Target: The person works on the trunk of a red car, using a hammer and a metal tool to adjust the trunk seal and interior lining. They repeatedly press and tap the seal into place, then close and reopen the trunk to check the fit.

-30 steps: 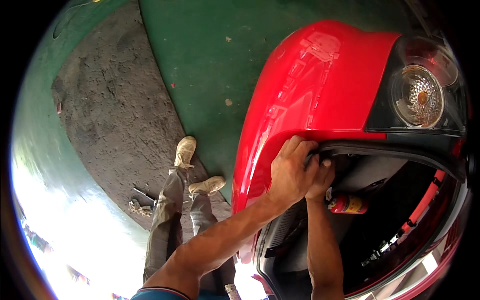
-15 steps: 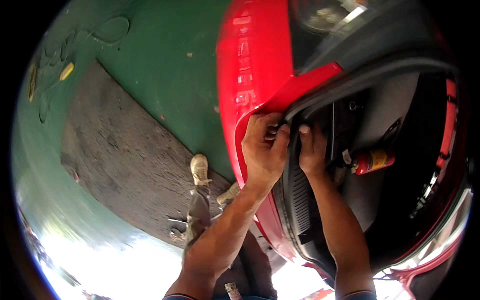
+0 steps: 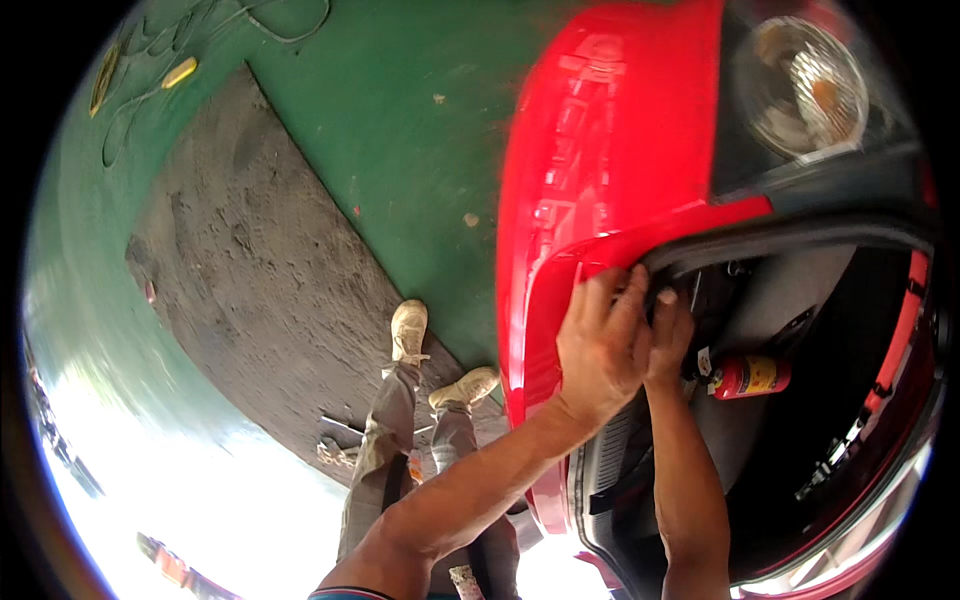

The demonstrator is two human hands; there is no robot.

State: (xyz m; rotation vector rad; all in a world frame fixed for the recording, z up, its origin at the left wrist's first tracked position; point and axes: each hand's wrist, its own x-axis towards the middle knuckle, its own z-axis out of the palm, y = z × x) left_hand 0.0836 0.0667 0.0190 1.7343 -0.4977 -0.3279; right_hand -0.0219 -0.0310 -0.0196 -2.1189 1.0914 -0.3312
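A black rubber seal [image 3: 690, 256] runs along the rim of a red car's open trunk. My left hand [image 3: 603, 345] bears on the seal near the rounded corner, fingers bent and closed around it beside the red body panel [image 3: 600, 170]. Close against it, on the inner side of the opening, my right hand [image 3: 670, 335] presses the same strip with its thumb and bent fingers. The part of the seal between the two hands is mostly hidden by them. Below them lies a ribbed black sill trim [image 3: 610, 450].
Inside the trunk lies a small red fire extinguisher [image 3: 750, 377] with a yellow label. A clear tail lamp [image 3: 808, 85] sits at the upper right. On the green floor are a dark mat [image 3: 260, 240], a yellow object [image 3: 180, 72] and loose cable [image 3: 290, 38]. Both my shoes [image 3: 409, 330] stand near the bumper.
The view has shifted, so the car sits farther right and lower. My right hand has come closer to my left hand; both stay at the same corner of the seal.
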